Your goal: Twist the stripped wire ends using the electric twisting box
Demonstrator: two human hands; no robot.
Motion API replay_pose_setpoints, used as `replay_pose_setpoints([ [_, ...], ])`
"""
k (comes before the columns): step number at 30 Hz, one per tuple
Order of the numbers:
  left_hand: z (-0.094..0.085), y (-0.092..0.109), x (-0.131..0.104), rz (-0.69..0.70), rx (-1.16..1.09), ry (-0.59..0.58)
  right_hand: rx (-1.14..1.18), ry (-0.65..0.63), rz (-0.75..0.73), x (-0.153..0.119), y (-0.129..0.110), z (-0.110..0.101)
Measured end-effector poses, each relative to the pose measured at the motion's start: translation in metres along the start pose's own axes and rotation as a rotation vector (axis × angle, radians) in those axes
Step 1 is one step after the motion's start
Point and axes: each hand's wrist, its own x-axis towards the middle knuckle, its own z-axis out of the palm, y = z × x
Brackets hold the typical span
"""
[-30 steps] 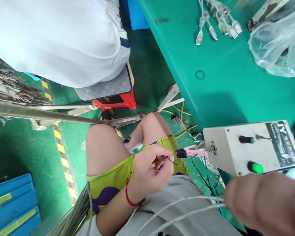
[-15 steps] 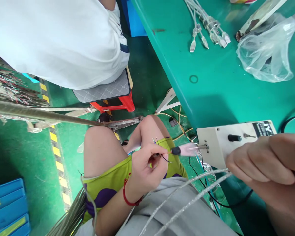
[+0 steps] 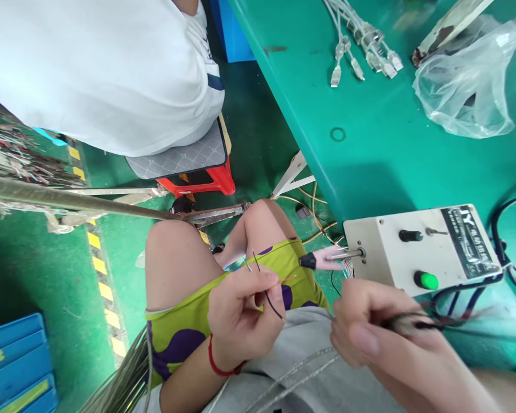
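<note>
My left hand [image 3: 247, 315], with a red cord at the wrist, pinches thin wires [image 3: 275, 307] above my lap; black, blue and orange ends stick out between the fingers. To its right, my right hand [image 3: 382, 332] is closed around the stripped end of a cable, and blurred dark and red wire ends show beyond it. Clear cables [image 3: 303, 370] hang across my grey shirt between the hands. A white box [image 3: 417, 246] with a black knob and a green button sits at the table edge. Its shaft holds a pink clip [image 3: 327, 258] with a black tip, apart from both hands.
USB cables [image 3: 365, 43] and a clear plastic bag [image 3: 468, 86] lie on the green table [image 3: 301, 74]. A person in white [image 3: 112, 74] sits at the upper left on a red stool [image 3: 219, 175]. Blue crates [image 3: 17, 361] stand at the lower left.
My left hand has moved slightly left and down, so its wires are away from the clip. My right hand has moved left and down, uncovering the box's green button.
</note>
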Motion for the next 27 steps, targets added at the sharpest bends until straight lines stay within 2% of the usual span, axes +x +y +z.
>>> replay_pose_setpoints([
  [3,0.001,0.005,-0.002,0.044,0.005,-0.063,0.010,-0.042,0.044,0.014,0.013,0.016],
  [5,0.002,0.008,-0.001,0.062,0.002,-0.105,0.007,-0.030,0.036,0.019,0.017,0.020],
  [9,0.006,0.010,0.001,0.078,0.018,-0.135,-0.005,0.045,0.002,0.023,0.022,0.016],
  [16,0.009,0.010,-0.002,0.112,0.035,-0.130,0.018,0.034,-0.026,0.025,0.029,0.010],
  [23,0.009,0.007,0.002,-0.003,-0.052,-0.147,-0.016,0.001,-0.009,0.038,0.032,0.012],
  [27,0.006,-0.002,0.002,-0.065,-0.128,-0.104,-0.031,0.071,0.007,0.044,0.039,0.010],
])
